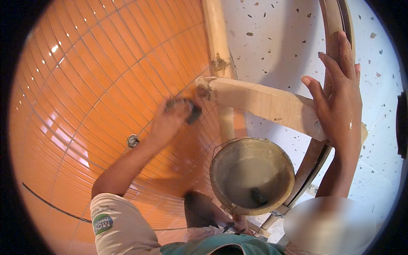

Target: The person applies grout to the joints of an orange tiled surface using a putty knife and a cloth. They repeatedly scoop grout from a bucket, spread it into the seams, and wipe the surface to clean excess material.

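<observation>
My left hand [168, 121] is closed on a dark sponge [195, 114] and presses it to the orange tiled wall [110, 102]. Both are somewhat blurred. Thin grout lines cross the glossy tiles. At the right, my right hand [342, 102] lies with its fingers spread along a wooden rail [333, 25], beside the end of a pale wooden board [267, 100]. Between my arms, a round bucket [216, 178], crusted with grey residue, contains cloudy water. A small dark lump [258, 196] shows in that water.
A wooden post [216, 34] runs along the tiles, meeting the board. A round metal fitting [133, 140] protrudes from the tiles near my left forearm. Beyond the rail lies a white speckled floor [272, 38]. My leg [204, 208] is below, next to the bucket.
</observation>
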`<action>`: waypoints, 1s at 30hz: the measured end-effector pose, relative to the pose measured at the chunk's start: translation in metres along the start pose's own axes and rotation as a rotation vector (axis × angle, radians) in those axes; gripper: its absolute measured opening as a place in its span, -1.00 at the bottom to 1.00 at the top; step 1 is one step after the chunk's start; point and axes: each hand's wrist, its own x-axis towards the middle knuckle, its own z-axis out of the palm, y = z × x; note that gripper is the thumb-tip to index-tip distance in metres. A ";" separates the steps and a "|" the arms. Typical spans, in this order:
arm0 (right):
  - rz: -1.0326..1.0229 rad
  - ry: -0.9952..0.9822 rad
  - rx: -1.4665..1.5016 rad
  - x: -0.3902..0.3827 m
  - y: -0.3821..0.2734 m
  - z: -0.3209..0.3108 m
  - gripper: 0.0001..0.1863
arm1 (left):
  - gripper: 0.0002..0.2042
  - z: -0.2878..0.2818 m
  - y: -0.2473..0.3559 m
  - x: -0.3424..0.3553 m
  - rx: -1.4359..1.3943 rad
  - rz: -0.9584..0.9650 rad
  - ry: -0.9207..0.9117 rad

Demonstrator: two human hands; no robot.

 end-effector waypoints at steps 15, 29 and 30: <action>0.031 -0.016 -0.064 -0.001 0.006 -0.002 -0.45 | -0.69 -0.051 -0.011 0.041 -0.212 -0.288 0.209; 0.003 0.001 -0.040 -0.004 0.010 0.001 -0.46 | -0.63 -0.073 -0.022 0.043 0.143 -0.236 0.291; -0.004 -0.003 -0.026 -0.004 0.007 0.005 -0.47 | -0.63 -0.053 -0.004 0.018 0.095 -0.200 0.161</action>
